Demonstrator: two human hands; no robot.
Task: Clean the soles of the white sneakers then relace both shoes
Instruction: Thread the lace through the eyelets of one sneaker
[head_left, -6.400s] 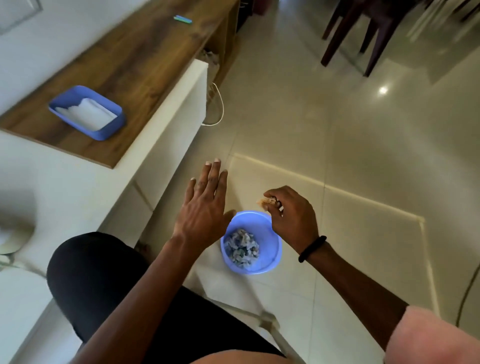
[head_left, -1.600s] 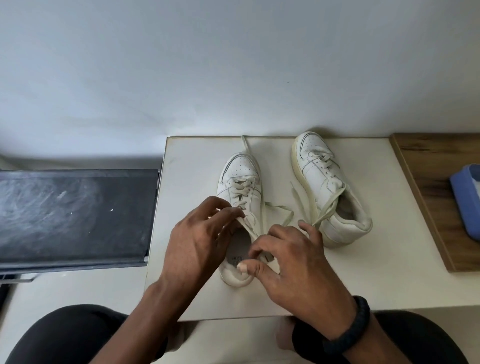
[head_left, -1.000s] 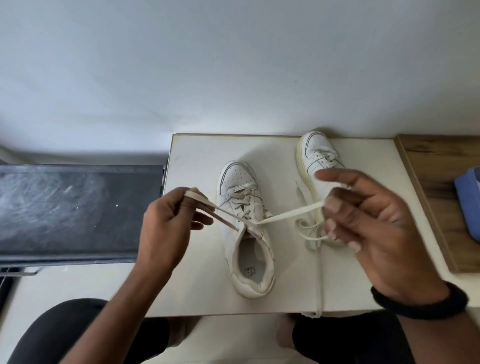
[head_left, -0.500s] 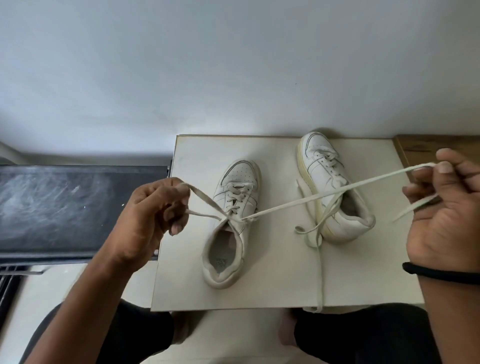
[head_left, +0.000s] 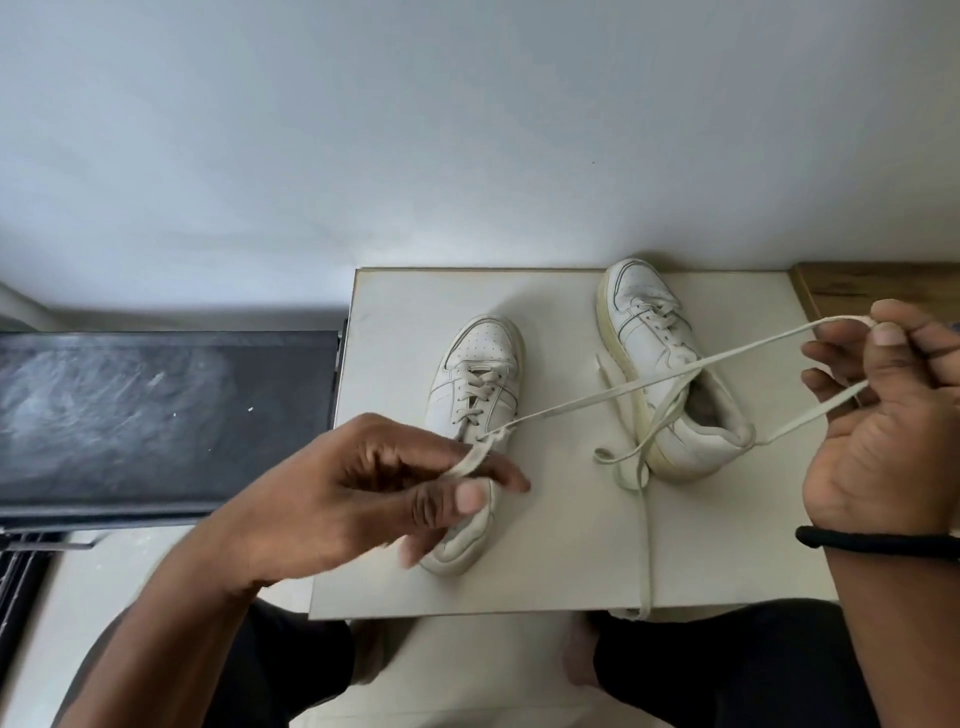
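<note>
Two white sneakers stand on a cream table (head_left: 561, 561). The left sneaker (head_left: 480, 374) points toe-away and is laced up its front. My left hand (head_left: 374, 488) hovers over its heel and pinches one end of its lace (head_left: 623, 387). The other end stretches taut to the right, across the right sneaker (head_left: 660, 358), into my right hand (head_left: 893, 415), which grips it with curled fingers. The right sneaker's own lace (head_left: 636, 467) hangs loose and trails over the table's front edge.
A dark, scratched surface (head_left: 156, 415) lies to the left of the table. A wooden top (head_left: 857, 283) adjoins the table at the right. A pale wall rises behind. My legs in dark clothing sit below the table's front edge.
My left hand has come in from the left and now sits over the left sneaker's heel with its lace end. My right hand keeps the other end stretched out to the right.
</note>
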